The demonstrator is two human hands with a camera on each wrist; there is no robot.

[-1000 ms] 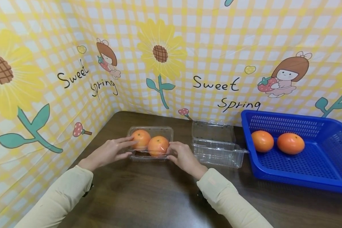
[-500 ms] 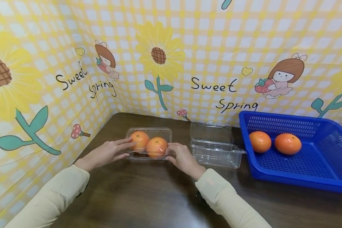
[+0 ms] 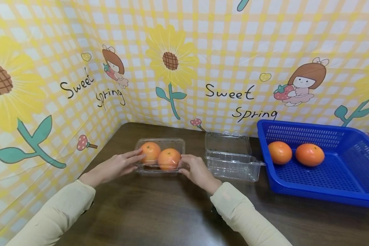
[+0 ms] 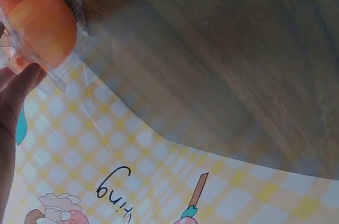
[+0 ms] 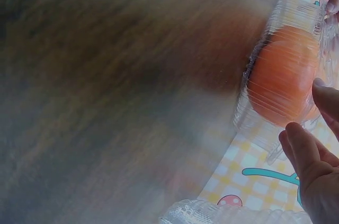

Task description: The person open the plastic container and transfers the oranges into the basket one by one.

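A clear plastic fruit box (image 3: 160, 140) with its lid down stands on the table and has two oranges (image 3: 169, 158) inside. My left hand (image 3: 113, 166) rests against the left side of the box, its fingers stretched out over the edge; the left wrist view shows its thumb (image 4: 24, 83) at the rim. At the front right corner, my right hand (image 3: 198, 172) pinches the box's edge with bent fingers and thumb. The right wrist view shows these fingertips (image 5: 296, 131) touching the ribbed plastic beside an orange (image 5: 280, 78).
Right of my right hand stands a second clear plastic box (image 3: 233, 169) with its lid raised. Beyond it, a blue basket (image 3: 326, 193) holds two more oranges (image 3: 310, 154). A patterned cloth (image 3: 227, 51) hangs behind and left of the dark wooden table (image 3: 153, 212).
The whole head view has shifted slightly. Both hands stay at the same places on the box, and the oranges have not visibly moved.
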